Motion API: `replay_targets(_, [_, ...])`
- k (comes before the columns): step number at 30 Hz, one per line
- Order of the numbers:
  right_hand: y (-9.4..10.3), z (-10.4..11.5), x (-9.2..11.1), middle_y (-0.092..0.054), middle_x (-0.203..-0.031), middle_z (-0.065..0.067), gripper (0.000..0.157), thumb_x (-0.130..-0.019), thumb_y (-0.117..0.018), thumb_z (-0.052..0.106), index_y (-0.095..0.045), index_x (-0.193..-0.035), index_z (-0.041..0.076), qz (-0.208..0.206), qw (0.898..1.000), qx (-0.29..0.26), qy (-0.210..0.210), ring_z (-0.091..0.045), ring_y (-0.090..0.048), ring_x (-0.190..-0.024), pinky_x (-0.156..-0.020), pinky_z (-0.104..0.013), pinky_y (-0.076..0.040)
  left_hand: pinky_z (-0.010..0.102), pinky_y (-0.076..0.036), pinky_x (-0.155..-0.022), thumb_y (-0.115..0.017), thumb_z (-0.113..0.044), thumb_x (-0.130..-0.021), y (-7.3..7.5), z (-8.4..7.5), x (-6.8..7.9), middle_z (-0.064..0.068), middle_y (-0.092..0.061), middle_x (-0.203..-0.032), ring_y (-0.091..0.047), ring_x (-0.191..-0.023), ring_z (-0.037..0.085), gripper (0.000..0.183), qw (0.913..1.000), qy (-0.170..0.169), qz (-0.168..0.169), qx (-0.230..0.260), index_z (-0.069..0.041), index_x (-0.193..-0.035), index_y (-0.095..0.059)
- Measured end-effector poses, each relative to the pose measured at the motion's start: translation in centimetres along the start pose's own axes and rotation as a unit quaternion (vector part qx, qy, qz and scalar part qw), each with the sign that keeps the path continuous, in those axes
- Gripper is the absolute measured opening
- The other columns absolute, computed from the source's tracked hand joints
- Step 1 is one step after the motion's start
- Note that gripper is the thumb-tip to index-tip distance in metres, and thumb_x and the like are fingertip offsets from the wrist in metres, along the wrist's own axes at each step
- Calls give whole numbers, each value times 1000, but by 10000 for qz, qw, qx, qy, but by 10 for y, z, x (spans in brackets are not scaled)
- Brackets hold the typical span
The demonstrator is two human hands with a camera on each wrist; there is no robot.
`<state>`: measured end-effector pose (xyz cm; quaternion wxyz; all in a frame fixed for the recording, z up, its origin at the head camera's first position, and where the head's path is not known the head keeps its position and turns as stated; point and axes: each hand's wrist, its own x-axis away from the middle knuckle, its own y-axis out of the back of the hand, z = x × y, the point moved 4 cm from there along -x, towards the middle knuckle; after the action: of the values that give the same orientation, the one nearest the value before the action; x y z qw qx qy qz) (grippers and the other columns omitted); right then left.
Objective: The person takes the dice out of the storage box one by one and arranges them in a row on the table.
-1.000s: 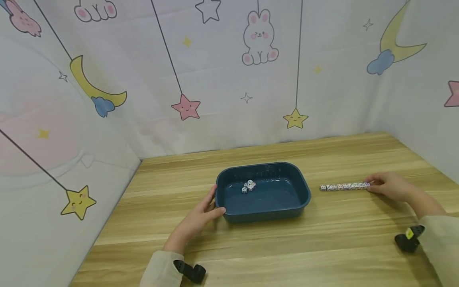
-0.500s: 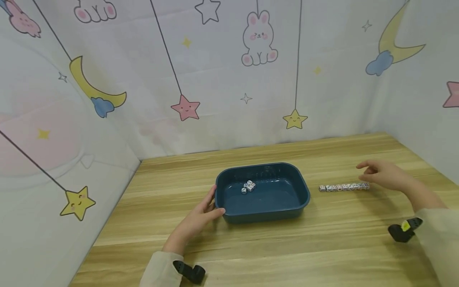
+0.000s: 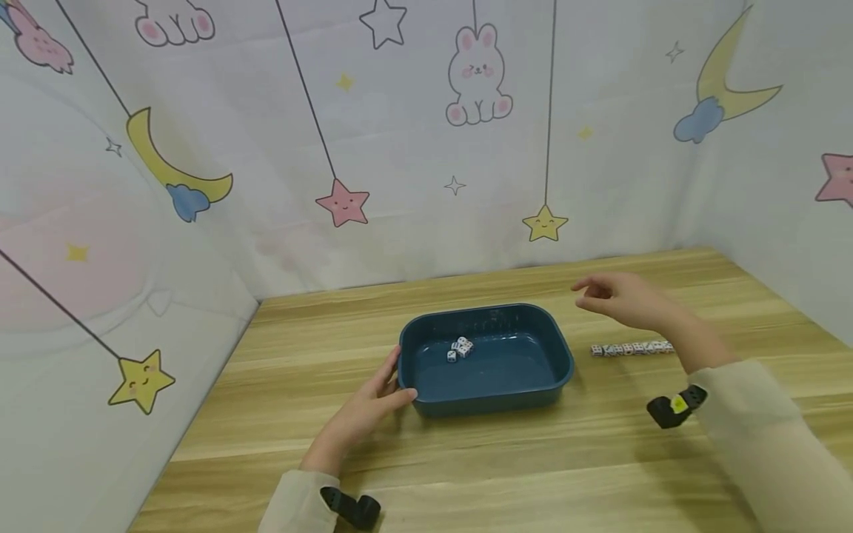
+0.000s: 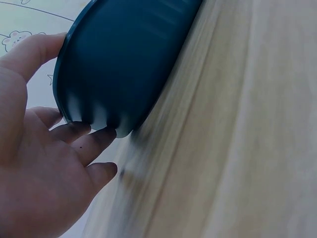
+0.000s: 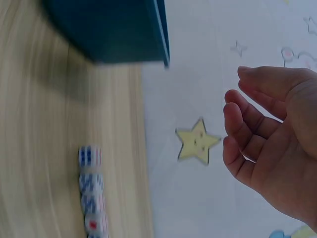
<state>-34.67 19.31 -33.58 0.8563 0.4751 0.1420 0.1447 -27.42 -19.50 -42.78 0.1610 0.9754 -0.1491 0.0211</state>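
The left hand (image 3: pixel 366 406) grips the tray (image 3: pixel 513 363) at its left end. Loose dice (image 3: pixel 463 347) lie inside; right of the tray runs a dice row (image 3: pixel 629 349), partly hidden, apparently, behind the right forearm (image 3: pixel 703 344). The empty right hand (image 3: pixel 620 298), loosely bent, hovers beyond the tray's right end.

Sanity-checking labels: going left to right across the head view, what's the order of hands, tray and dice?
Left hand → blue tray → row of dice. Omitted for overlap: right hand (above the row), loose dice (inside the tray).
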Motion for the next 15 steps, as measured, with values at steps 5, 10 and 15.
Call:
replay_targets(5, [-18,29,-19,-67,-99,-10,36,-96,-59,24,-61,-125,2,155,9988,-332,329,-19,-59,-86,-73,-34,-48,51,-22,-114,-64,-22,-93,0,1,0,6,-16,-161,-28,-143,30,80,10000,-23,-2,46,-24,-156,-15])
replay_targets(10, [-34,50,-33,-67,-96,-10,35,-96,-59,20,-60,-126,1,358,9969,-441,547,-21,-60,-82,-72,-33,-48,51,-23,-114,-65,-23,-93,0,1,0,6,-16,-161,-28,-143,30,81,10000,-19,17,63,-24,-156,-14])
replay_targets(15, [-47,66,-42,-65,-89,-7,36,-95,-60,19,-59,-127,2,480,9951,-448,745,-16,-57,-77,-72,-33,-47,51,-22,-114,-65,-23,-92,0,2,0,6,-16,-161,-27,-143,30,82,10000,0,-8,56,-24,-156,-15])
